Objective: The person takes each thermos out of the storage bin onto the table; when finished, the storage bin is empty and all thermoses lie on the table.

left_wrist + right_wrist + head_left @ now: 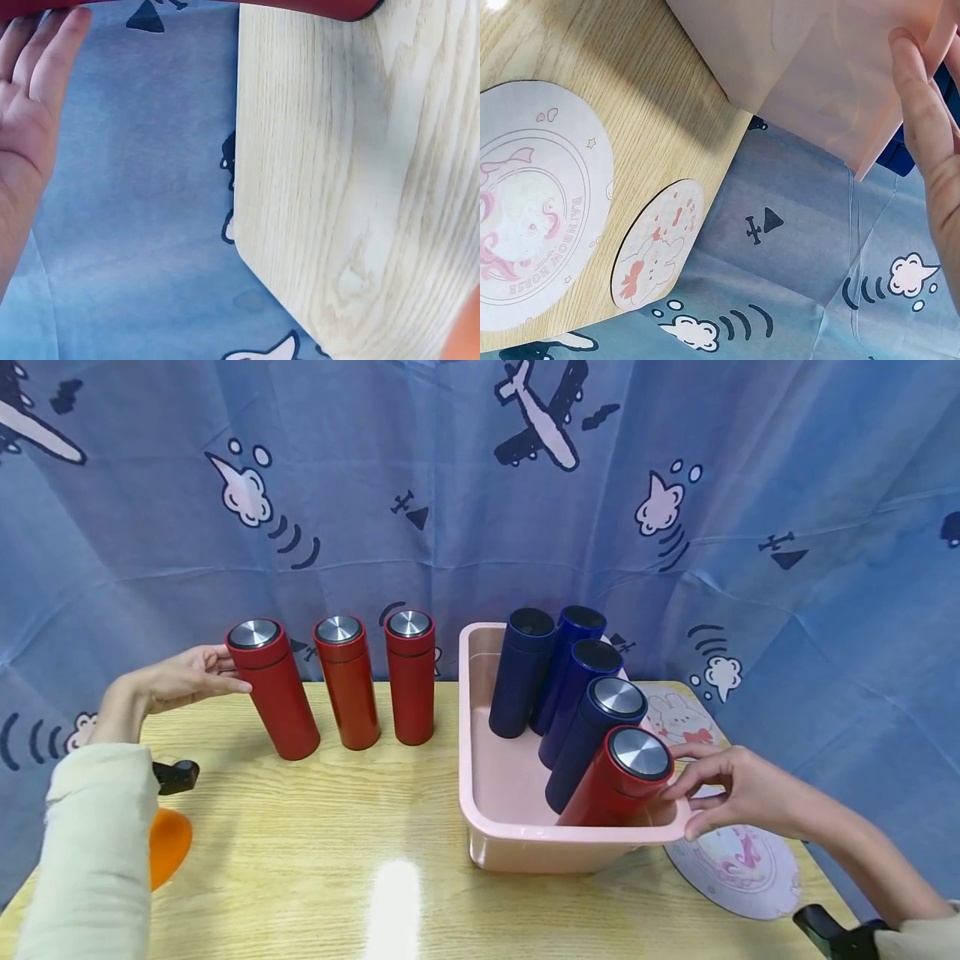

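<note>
My left hand (187,677) grips the upper side of the leftmost red thermos flask (277,702), thumb in front and fingers partly hidden behind. That flask leans slightly left, its silver lid up. Two more red flasks, one glossy (352,693) and one matte (411,693), stand to its right. My right hand (738,785) holds the right rim of a pink plastic bin (468,760), thumb outside and fingers over the edge. Inside, its fingertips are right at a tilted red flask (618,785). Several blue flasks (521,677) stand behind that one in the bin.
Two round printed mats, one with a rainbow horse (540,210) and one with a rabbit (660,255), lie right of the bin. An orange object (168,847) is by the left sleeve. A blue patterned curtain (450,485) hangs behind the wooden table (315,860).
</note>
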A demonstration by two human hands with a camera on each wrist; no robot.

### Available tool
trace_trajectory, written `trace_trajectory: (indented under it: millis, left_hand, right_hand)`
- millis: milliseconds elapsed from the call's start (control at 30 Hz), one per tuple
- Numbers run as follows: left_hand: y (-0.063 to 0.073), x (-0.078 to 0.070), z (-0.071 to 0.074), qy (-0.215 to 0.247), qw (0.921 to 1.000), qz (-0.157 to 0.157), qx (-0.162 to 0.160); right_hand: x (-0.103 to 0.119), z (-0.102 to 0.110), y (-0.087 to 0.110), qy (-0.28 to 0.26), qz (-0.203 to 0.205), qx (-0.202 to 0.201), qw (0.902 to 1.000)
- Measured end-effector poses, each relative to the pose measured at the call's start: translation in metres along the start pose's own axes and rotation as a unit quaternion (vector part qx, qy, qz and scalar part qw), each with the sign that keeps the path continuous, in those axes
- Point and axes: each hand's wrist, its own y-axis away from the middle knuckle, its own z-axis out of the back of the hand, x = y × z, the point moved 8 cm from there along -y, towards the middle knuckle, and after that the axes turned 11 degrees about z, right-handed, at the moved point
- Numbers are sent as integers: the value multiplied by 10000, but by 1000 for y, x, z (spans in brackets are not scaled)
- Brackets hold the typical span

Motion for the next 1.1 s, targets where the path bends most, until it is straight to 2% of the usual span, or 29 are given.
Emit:
trace_trajectory:
  millis: [167, 300, 433, 533, 633, 733, 767, 967, 1100]
  left_hand:
    - [10, 4, 3, -263, 9984, 181, -460]
    - [26, 0, 6, 28, 9949, 36, -1006]
    - [49, -3, 9, 821, 9826, -230, -1649]
    - [66, -4, 7, 1476, 9694, -352, -1929]
    - [78, -7, -1, 1450, 9634, -252, -2241]
    - [83, -11, -12, 1340, 9598, -262, -2451]
    - [84, -13, -17, 1336, 9598, -323, -2447]
    - [84, -27, -46, 2018, 9549, -966, -1953]
    - [82, -36, -67, 2022, 9557, -1158, -1797]
  right_hand:
    - [-2, -2, 1, -169, -30, 4, 9999]
    - [-2, -4, 3, -259, -17, -3, 9997]
    - [0, -4, 1, -302, 56, -21, 9995]
    - [1, -3, -1, -315, 61, -23, 9995]
    - [2, -3, -1, -306, 49, -48, 9995]
    - [2, -3, -1, -315, 59, -62, 9995]
    - [2, -3, -1, -304, 55, -82, 9995]
    - [-1, -2, 0, -244, 73, -121, 9996]
    - [-1, -2, -1, -285, 93, -123, 9995]
